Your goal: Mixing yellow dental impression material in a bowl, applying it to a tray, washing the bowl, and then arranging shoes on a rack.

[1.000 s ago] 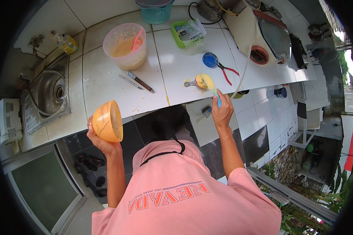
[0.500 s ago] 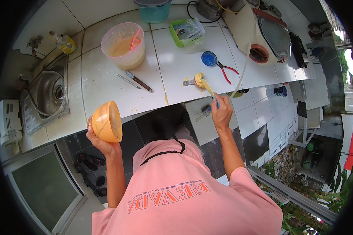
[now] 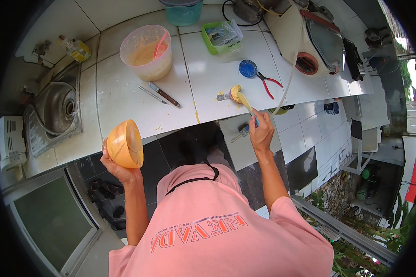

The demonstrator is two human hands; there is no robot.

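Observation:
My left hand (image 3: 121,171) is wrapped round an orange bowl (image 3: 123,144), held tilted off the counter's front edge with its mouth facing right. My right hand (image 3: 262,134) grips the blue handle of a spatula (image 3: 245,101) with a pale yellow blade. The blade's tip meets a lump of yellow paste (image 3: 235,92) at the counter's front. This paste sits on the end of a small greyish piece (image 3: 223,97), whose kind I cannot make out. Yellow smears lie around it. Red-handled pliers (image 3: 266,85) rest just beyond, touching or close to a round blue lid (image 3: 248,69).
On the white tiled counter (image 3: 138,108) stands a translucent tub (image 3: 152,64) of pale paste with a pink utensil in it. A knife (image 3: 165,95) and thin metal rod lie nearby. Behind are a green basket (image 3: 210,40) and teal container (image 3: 185,15). A sink (image 3: 55,111) is at left.
The view has shifted very slightly. Both hands, the bowl and the spatula keep nearly the same places.

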